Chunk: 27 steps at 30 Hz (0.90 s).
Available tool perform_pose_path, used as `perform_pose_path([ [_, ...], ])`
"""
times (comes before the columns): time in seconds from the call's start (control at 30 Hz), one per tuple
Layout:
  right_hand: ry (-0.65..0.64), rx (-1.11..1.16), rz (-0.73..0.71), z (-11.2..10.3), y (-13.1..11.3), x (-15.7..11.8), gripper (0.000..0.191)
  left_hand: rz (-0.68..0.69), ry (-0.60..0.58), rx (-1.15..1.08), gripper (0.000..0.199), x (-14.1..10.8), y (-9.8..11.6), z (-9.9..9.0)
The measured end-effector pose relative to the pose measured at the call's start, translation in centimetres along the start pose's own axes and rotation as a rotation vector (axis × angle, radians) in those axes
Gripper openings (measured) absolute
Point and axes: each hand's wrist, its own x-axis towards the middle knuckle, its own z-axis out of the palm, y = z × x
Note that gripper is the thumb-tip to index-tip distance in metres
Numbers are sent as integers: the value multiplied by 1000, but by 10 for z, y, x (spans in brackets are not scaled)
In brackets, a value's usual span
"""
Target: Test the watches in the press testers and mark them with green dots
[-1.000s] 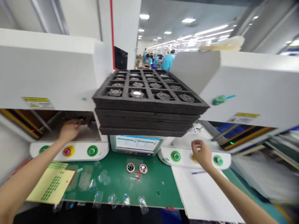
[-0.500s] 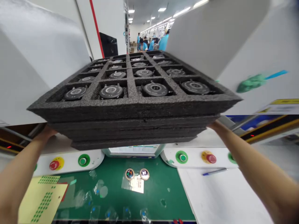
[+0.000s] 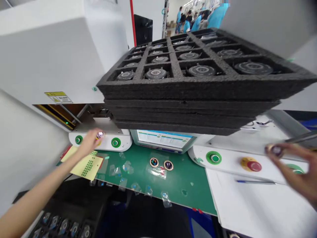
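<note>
My left hand [image 3: 90, 143] pinches a small round watch body [image 3: 100, 135] with a lit face, above the left button panel. Across from it, my right hand [image 3: 298, 158] grips another round watch body [image 3: 274, 150] between thumb and fingers, over the right panel near the red stop button [image 3: 254, 166]. Two gold-rimmed round watch faces, one with a coloured ring [image 3: 154, 162] and one with white digits [image 3: 168, 165], lie side by side on the green mat [image 3: 173, 188]. Both hands are slightly blurred.
Stacked black foam trays [image 3: 188, 115] holding watches stand above a screen [image 3: 160, 137]. White machine housings [image 3: 61, 56] flank them. A pen [image 3: 257, 182] lies on white paper [image 3: 237, 205]; a yellow sticker sheet [image 3: 86, 165] is at left. More watches [image 3: 64, 226] sit lower left.
My hands, hidden behind the foam trays before, have come out to both sides and now show watch bodies in the fingers. The view has turned left.
</note>
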Motion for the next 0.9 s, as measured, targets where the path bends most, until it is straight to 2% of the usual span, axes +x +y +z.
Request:
perform_pose_path([
  [0.07, -137, 210, -130, 17, -35, -59, 38, 113, -120, -56, 23, -42, 32, 34],
  [0.13, -226, 254, -191, 45, -70, -104, 33, 206, -217, -89, 12, -69, 63, 68],
  [0.23, -319, 266, -215, 83, -103, -138, 35, 261, -271, -83, 7, -84, 90, 102],
  [0.3, -349, 262, -203, 93, -109, -143, 32, 259, -272, -66, 9, -85, 95, 109],
  [0.4, -378, 255, -177, 92, -108, -138, 26, 240, -274, -50, 14, -78, 96, 107],
  [0.47, -389, 247, -160, 93, -111, -131, 27, 207, -266, -41, 20, -70, 105, 105],
  [0.57, -410, 229, -131, 108, -131, -116, 30, 161, -260, -23, 30, -55, 137, 113],
  [0.67, -455, 213, -144, 134, -162, -106, 34, 157, -304, 4, 33, -39, 175, 128],
  [0.73, -478, 202, -162, 147, -180, -103, 36, 160, -340, 19, 32, -31, 192, 136],
  [0.8, -492, 194, -170, 154, -191, -102, 34, 179, -370, 18, 31, -25, 198, 138],
  [0.9, -511, 192, -172, 156, -197, -103, 31, 251, -426, -13, 32, -22, 193, 135],
])
